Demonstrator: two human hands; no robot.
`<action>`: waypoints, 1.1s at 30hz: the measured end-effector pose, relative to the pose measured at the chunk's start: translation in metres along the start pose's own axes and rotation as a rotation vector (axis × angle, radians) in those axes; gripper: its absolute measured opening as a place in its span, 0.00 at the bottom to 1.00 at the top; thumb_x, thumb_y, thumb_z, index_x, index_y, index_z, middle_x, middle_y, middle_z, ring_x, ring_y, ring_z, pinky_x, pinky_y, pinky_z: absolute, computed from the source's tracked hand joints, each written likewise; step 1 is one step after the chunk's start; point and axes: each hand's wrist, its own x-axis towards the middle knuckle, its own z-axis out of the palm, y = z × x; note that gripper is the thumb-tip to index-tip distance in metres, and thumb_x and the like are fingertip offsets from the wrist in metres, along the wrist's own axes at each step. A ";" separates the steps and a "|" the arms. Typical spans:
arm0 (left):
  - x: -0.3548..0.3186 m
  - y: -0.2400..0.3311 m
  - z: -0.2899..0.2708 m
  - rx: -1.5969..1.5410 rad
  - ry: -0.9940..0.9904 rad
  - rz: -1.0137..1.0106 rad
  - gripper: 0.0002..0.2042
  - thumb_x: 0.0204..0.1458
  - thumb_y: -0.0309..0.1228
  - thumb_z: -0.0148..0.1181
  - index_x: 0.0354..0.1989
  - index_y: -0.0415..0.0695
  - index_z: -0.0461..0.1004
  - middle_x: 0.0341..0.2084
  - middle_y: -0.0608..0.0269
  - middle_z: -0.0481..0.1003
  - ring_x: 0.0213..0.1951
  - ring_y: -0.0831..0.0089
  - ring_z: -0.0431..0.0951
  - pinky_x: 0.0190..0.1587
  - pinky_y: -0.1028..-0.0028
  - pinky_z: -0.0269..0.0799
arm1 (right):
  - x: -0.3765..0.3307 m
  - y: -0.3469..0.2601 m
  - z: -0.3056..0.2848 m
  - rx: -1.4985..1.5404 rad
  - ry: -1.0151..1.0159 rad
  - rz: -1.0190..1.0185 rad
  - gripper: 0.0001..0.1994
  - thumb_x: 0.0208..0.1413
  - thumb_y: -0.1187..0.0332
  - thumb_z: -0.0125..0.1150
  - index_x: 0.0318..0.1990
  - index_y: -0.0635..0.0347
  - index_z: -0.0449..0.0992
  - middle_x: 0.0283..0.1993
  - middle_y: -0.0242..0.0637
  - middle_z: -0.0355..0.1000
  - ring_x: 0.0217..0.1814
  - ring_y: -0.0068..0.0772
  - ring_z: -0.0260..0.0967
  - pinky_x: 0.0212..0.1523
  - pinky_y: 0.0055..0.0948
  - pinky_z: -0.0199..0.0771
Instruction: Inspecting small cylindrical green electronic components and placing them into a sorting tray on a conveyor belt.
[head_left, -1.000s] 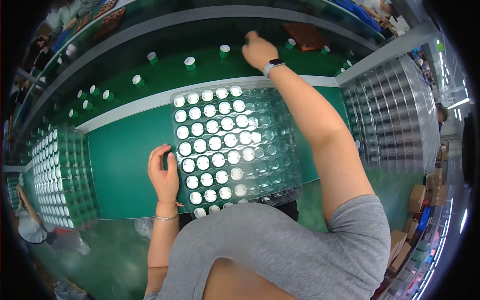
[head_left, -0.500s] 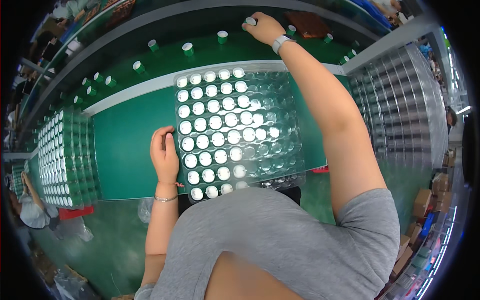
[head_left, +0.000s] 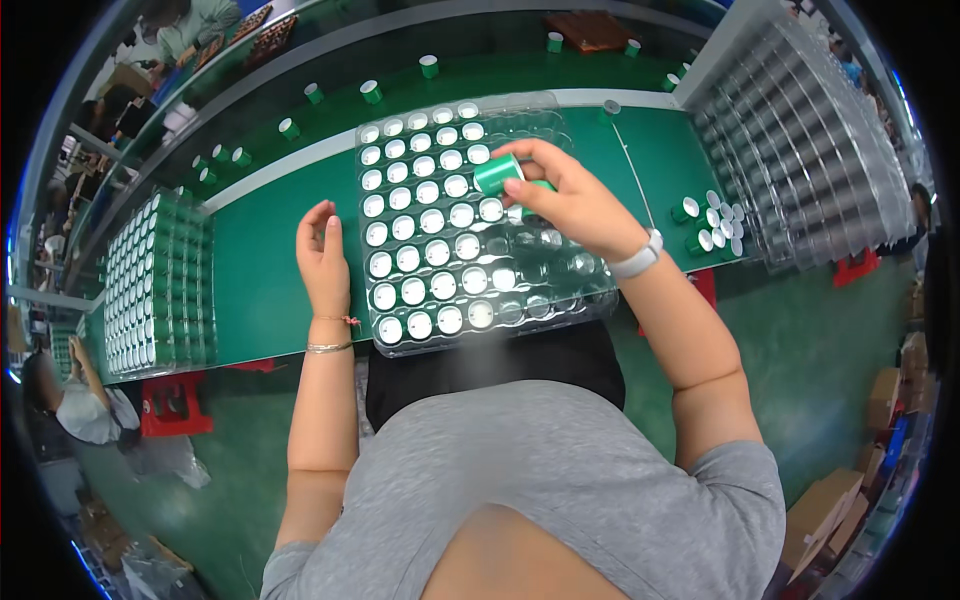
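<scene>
Since the earlier frames the right hand [head_left: 565,200] had come back from the far conveyor strip to a spot over the tray, now carrying something; its fingers were closed around small green cylindrical containers [head_left: 497,174], one lying on its side with the green wall showing, a second partly hidden under the palm; the hand hovered above the right middle part of the clear plastic blister tray [head_left: 575,295]; that tray lay flat on the green work table [head_left: 260,270], its left and middle pockets filled with upright white-topped containers [head_left: 412,258], its right-hand pockets bare; the left hand [head_left: 325,255] rested open and flat on the table, fingers pointing away, just beside the tray's left edge, holding nothing; farther left stood a second tray packed full of green containers [head_left: 160,285]; loose green containers [head_left: 705,225] clustered near the right edge of the table, beside a stack of clear trays [head_left: 800,150]; more single containers [head_left: 371,91] were spaced along the far green strip.
</scene>
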 end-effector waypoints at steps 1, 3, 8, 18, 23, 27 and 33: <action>-0.001 0.008 0.001 0.036 0.011 0.051 0.15 0.59 0.26 0.57 0.53 0.37 0.71 0.50 0.57 0.72 0.51 0.69 0.73 0.57 0.70 0.67 | -0.011 0.001 0.003 0.004 0.010 -0.002 0.20 0.62 0.63 0.59 0.59 0.58 0.67 0.45 0.31 0.74 0.46 0.17 0.71 0.41 0.18 0.68; -0.007 0.038 0.007 0.115 -0.070 0.169 0.19 0.54 0.25 0.63 0.54 0.38 0.70 0.50 0.56 0.72 0.51 0.69 0.73 0.56 0.70 0.68 | -0.028 0.002 0.009 0.033 -0.022 -0.016 0.20 0.63 0.65 0.57 0.60 0.58 0.65 0.48 0.32 0.73 0.49 0.19 0.71 0.44 0.18 0.69; -0.047 0.118 0.043 -0.041 -0.477 0.206 0.38 0.36 0.22 0.77 0.59 0.41 0.64 0.51 0.56 0.71 0.47 0.69 0.75 0.50 0.70 0.74 | -0.051 0.002 0.033 0.197 -0.064 -0.074 0.21 0.63 0.66 0.57 0.61 0.60 0.63 0.50 0.34 0.73 0.50 0.20 0.70 0.47 0.21 0.69; -0.055 0.112 0.055 -0.050 -0.661 0.089 0.21 0.43 0.13 0.67 0.49 0.34 0.73 0.49 0.57 0.69 0.50 0.68 0.75 0.49 0.71 0.78 | -0.055 0.014 0.050 0.151 -0.050 -0.019 0.18 0.64 0.70 0.53 0.59 0.61 0.61 0.48 0.34 0.71 0.47 0.19 0.67 0.48 0.23 0.68; -0.055 0.093 0.053 -0.217 -0.593 -0.162 0.21 0.48 0.12 0.63 0.52 0.33 0.70 0.48 0.57 0.70 0.48 0.68 0.76 0.47 0.73 0.78 | -0.054 0.033 0.042 0.273 0.053 -0.110 0.20 0.58 0.81 0.47 0.59 0.62 0.61 0.55 0.39 0.67 0.47 0.22 0.66 0.45 0.23 0.68; -0.058 0.088 0.054 -0.235 -0.589 -0.292 0.22 0.48 0.11 0.62 0.53 0.32 0.69 0.50 0.56 0.70 0.48 0.69 0.75 0.47 0.74 0.77 | -0.052 0.047 0.049 0.212 0.092 -0.190 0.20 0.56 0.85 0.50 0.57 0.64 0.64 0.60 0.43 0.64 0.59 0.30 0.66 0.57 0.30 0.68; -0.064 0.074 0.051 -0.314 -0.565 -0.290 0.22 0.46 0.11 0.63 0.52 0.31 0.70 0.48 0.55 0.69 0.47 0.68 0.77 0.50 0.71 0.78 | -0.050 0.057 0.050 0.080 0.042 -0.199 0.17 0.55 0.85 0.52 0.53 0.65 0.66 0.60 0.47 0.66 0.61 0.34 0.66 0.61 0.35 0.67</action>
